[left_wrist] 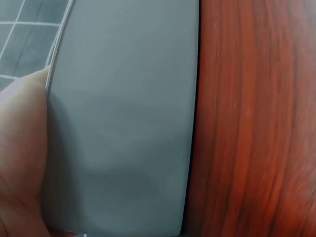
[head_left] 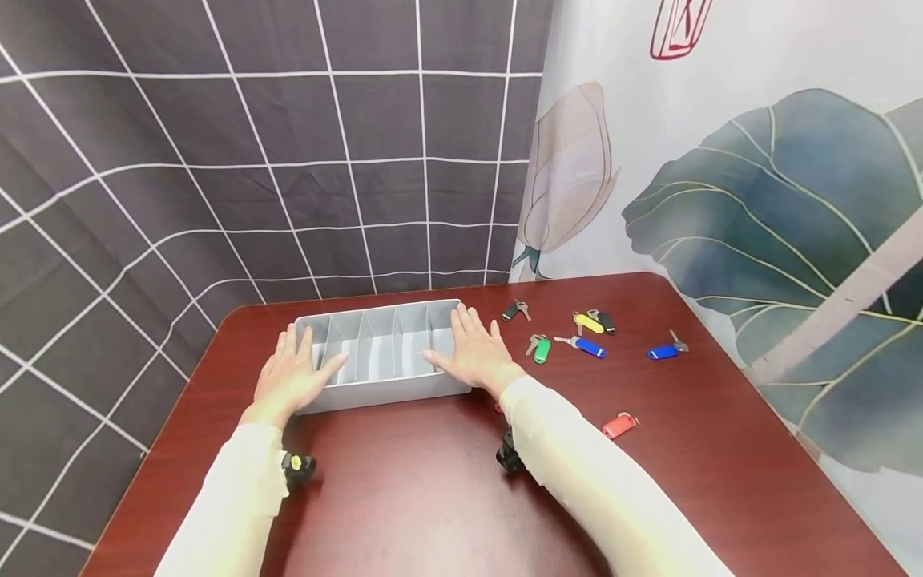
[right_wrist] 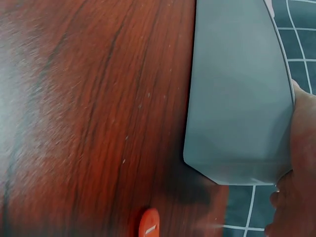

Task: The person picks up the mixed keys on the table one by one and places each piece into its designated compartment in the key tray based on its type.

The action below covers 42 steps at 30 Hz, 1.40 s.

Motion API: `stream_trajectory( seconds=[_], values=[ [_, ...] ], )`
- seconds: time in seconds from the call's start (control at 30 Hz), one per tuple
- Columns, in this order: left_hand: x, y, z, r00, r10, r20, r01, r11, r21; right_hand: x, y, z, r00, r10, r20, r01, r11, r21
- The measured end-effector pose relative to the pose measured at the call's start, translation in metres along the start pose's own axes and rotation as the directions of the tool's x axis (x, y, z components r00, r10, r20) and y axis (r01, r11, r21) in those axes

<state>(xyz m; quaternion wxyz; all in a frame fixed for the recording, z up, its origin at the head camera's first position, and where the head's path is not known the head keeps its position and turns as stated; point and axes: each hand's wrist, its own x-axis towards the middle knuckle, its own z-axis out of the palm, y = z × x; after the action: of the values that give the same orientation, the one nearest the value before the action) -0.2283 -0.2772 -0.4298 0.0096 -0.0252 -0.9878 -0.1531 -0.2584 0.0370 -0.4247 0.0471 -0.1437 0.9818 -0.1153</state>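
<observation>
A long grey tray (head_left: 385, 392) with upright dividers stands on the table between my hands. Over its left end lies my left hand (head_left: 287, 381), fingers straight and thumb reaching across the front rim. My right hand (head_left: 477, 353) is at the opposite end, fingers extended along the side and thumb pointing inward over the rim. Both wrist views show the tray's smooth front wall (left_wrist: 123, 108), with the palm right at its edge. The compartments that show contain nothing.
Right of the tray lie keys with coloured tags: green (head_left: 542, 349), yellow (head_left: 589, 323), blue (head_left: 590, 347), black (head_left: 510, 311) and red (head_left: 618, 425) among them. Another blue tag (head_left: 663, 352) lies farther right. A red tag (right_wrist: 149, 223) sits near my right wrist. Curtains hang behind the table.
</observation>
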Motion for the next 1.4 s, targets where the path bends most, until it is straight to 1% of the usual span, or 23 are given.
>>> stream_trajectory(
  seconds=[0.2, 0.4, 0.57, 0.73, 0.97, 1.13, 1.23, 1.4],
  values=[
    [-0.002, 0.011, 0.002, 1.000, 0.001, -0.018, -0.001, 1.000, 0.001, -0.005, 0.010, -0.002, 1.000, -0.001, -0.012, 0.001, 1.000, -0.001],
    [-0.004, 0.027, 0.012, 0.999, -0.007, -0.035, 0.007, 1.000, -0.010, -0.014, 0.028, 0.000, 1.000, -0.007, -0.016, 0.007, 1.000, 0.012],
    [-0.006, 0.038, 0.020, 0.999, -0.018, -0.033, 0.017, 1.000, -0.022, -0.023, 0.041, 0.001, 1.000, -0.006, -0.019, 0.007, 0.999, 0.043],
    [-0.009, 0.048, 0.023, 0.999, -0.016, -0.043, 0.015, 1.000, -0.027, -0.028, 0.051, 0.003, 1.000, -0.003, -0.019, 0.004, 0.999, 0.048],
    [-0.015, 0.063, 0.024, 0.999, -0.030, -0.041, 0.028, 0.999, -0.041, -0.038, 0.061, -0.003, 0.999, -0.018, -0.041, 0.020, 0.999, 0.045],
    [-0.018, 0.074, 0.024, 0.997, -0.025, -0.069, 0.022, 0.999, -0.042, -0.047, 0.066, -0.011, 0.998, -0.027, -0.055, 0.031, 0.997, 0.068],
    [-0.022, 0.080, 0.027, 0.996, -0.026, -0.080, 0.023, 0.999, -0.037, -0.053, 0.070, -0.012, 0.998, -0.029, -0.055, 0.033, 0.997, 0.071],
    [-0.032, 0.090, 0.036, 0.996, -0.037, -0.078, 0.033, 0.998, -0.050, -0.065, 0.080, -0.012, 0.998, -0.040, -0.048, 0.044, 0.997, 0.071]
  ],
)
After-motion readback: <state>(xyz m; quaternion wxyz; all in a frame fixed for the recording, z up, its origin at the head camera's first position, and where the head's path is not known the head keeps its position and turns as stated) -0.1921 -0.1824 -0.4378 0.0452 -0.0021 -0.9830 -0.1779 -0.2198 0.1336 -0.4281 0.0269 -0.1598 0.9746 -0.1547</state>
